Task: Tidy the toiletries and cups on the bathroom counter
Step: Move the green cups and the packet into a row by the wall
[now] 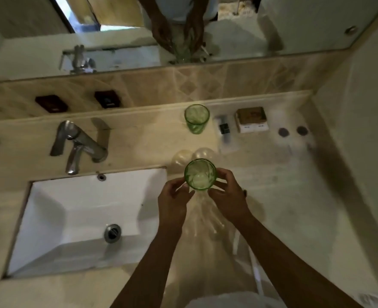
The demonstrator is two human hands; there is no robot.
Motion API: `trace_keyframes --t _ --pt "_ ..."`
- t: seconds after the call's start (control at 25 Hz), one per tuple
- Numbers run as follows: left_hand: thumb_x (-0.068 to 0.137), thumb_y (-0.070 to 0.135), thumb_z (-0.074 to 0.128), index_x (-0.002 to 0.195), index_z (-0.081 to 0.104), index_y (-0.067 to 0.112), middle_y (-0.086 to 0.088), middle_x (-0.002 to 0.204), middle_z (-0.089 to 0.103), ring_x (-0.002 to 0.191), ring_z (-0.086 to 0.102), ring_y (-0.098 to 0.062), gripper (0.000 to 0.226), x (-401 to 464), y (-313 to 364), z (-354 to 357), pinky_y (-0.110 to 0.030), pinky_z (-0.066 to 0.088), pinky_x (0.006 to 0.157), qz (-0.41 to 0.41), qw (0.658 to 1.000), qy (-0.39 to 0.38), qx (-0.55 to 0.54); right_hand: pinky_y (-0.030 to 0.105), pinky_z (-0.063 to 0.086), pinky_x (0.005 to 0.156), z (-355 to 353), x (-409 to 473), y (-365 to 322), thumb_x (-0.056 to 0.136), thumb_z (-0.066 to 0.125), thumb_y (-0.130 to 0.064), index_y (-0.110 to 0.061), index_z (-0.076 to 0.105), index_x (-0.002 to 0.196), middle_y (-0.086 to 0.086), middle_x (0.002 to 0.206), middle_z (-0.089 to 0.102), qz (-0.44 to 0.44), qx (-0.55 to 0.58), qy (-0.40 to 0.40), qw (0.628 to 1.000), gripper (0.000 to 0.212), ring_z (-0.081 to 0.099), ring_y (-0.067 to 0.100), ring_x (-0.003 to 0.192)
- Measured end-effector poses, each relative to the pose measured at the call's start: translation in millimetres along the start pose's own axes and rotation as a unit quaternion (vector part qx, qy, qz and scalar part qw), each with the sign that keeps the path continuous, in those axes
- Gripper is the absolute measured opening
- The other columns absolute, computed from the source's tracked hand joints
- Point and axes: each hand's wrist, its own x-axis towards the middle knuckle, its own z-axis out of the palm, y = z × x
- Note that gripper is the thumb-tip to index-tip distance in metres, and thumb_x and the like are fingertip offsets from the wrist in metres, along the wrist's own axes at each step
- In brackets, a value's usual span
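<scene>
A green glass cup (pixel 200 174) is raised above the counter, held between my left hand (pixel 174 201) and my right hand (pixel 228 196), fingers on both sides of it. Clear plastic wrapping (pixel 202 215) hangs down from under this cup between my wrists. A second green glass cup (pixel 196 118) stands upright by the back ledge. To its right lie a small dark tube (pixel 224 127) and a tan and white box (pixel 251 119). Two clear round lids (pixel 193 154) rest on the counter just behind the held cup.
A white rectangular sink (pixel 50 230) fills the left, with a chrome faucet (pixel 79 145) behind it. Two round dark discs (pixel 292 131) sit at the far right of the beige counter (pixel 283 185). A mirror (pixel 272 30) spans the back wall.
</scene>
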Motion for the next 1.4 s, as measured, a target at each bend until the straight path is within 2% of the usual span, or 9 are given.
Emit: trace_keyframes --t 0.24,0.32,0.48,0.6,0.84,1.0,1.12,1.28,1.4 --pt "0.096 -0.001 0.057 0.109 0.066 0.004 -0.016 0.115 0.067 0.110 0.067 -0.028 0.016 53.2 17.7 -48.1 -0.040 0.061 0.087 -0.024 0.999 0.023 -0.030 0.025 0.057 0.087 78.2 29.0 -6.1 0.077 0.070 0.007 -0.023 0.054 0.124 -0.012 0.119 0.063 0.014 0.004 0.000 1.000 0.057 0.064 0.007 0.111" --pt "0.097 -0.001 0.057 0.108 0.065 0.004 -0.017 0.116 0.066 0.111 0.066 -0.029 0.015 69.4 25.4 -49.6 -0.040 0.060 0.087 -0.021 0.999 0.024 -0.040 0.031 0.056 0.093 89.9 44.6 -11.6 0.077 0.068 0.005 -0.027 0.053 0.122 -0.016 0.117 0.062 0.023 -0.017 0.003 1.000 0.058 0.064 0.008 0.112" --pt "0.095 0.001 0.059 0.103 0.067 0.013 -0.016 0.115 0.068 0.110 0.067 -0.029 0.016 106.7 35.6 -46.3 -0.048 0.058 0.092 -0.036 0.998 0.033 -0.029 0.034 0.056 0.094 101.5 80.3 -22.5 0.078 0.064 0.009 -0.028 0.050 0.122 -0.017 0.116 0.060 0.015 -0.032 -0.001 0.999 0.059 0.063 0.012 0.114" --pt "0.095 0.004 0.060 0.104 0.066 0.017 -0.010 0.110 0.070 0.102 0.070 -0.021 0.017 131.3 44.3 -39.4 -0.044 0.059 0.090 -0.034 0.999 0.033 -0.021 0.035 0.057 0.093 107.7 103.8 -26.8 0.078 0.063 0.011 -0.028 0.049 0.123 -0.015 0.118 0.059 0.011 -0.028 0.005 1.000 0.062 0.063 0.012 0.115" --pt "0.094 0.000 0.059 0.104 0.066 0.012 -0.009 0.108 0.070 0.106 0.068 -0.023 0.018 160.1 53.9 -34.8 -0.039 0.060 0.089 -0.021 0.999 0.026 -0.023 0.015 0.055 0.079 119.0 130.3 -30.7 0.079 0.064 0.008 -0.027 0.050 0.125 -0.023 0.113 0.059 0.018 -0.031 0.007 0.999 0.060 0.063 0.007 0.112" --pt "0.093 -0.001 0.060 0.105 0.068 0.012 -0.010 0.110 0.070 0.107 0.068 -0.024 0.019 179.7 51.8 -29.9 -0.043 0.059 0.091 -0.031 0.999 0.038 -0.016 0.020 0.055 0.085 120.8 144.7 -29.6 0.080 0.063 0.006 -0.029 0.050 0.127 -0.020 0.116 0.061 0.018 -0.037 0.013 0.999 0.060 0.063 0.005 0.113" --pt "0.093 -0.007 0.056 0.105 0.069 0.011 -0.009 0.109 0.070 0.108 0.068 -0.025 0.025 191.4 53.2 -24.8 -0.044 0.059 0.092 -0.027 0.998 0.047 -0.023 0.011 0.053 0.078 123.4 153.9 -33.9 0.081 0.061 0.009 -0.027 0.050 0.129 -0.024 0.114 0.059 0.010 -0.024 0.010 1.000 0.061 0.061 0.005 0.112" --pt "0.091 -0.011 0.056 0.098 0.072 0.019 0.000 0.100 0.074 0.104 0.069 -0.021 0.035 200.8 57.8 -19.6 -0.042 0.058 0.092 -0.007 0.998 0.051 -0.027 0.010 0.053 0.079 129.5 165.5 -34.1 0.081 0.056 0.015 -0.019 0.049 0.137 -0.015 0.123 0.058 0.012 0.020 0.007 1.000 0.067 0.058 0.011 0.121" --pt "0.091 -0.011 0.056 0.100 0.073 0.015 0.007 0.093 0.075 0.101 0.070 -0.018 0.033 206.3 59.4 -18.7 -0.042 0.058 0.092 0.003 0.998 0.052 -0.025 0.013 0.054 0.083 133.8 170.1 -32.9 0.081 0.057 0.012 -0.027 0.048 0.136 -0.016 0.127 0.056 0.004 0.010 0.005 1.000 0.068 0.055 0.009 0.124"
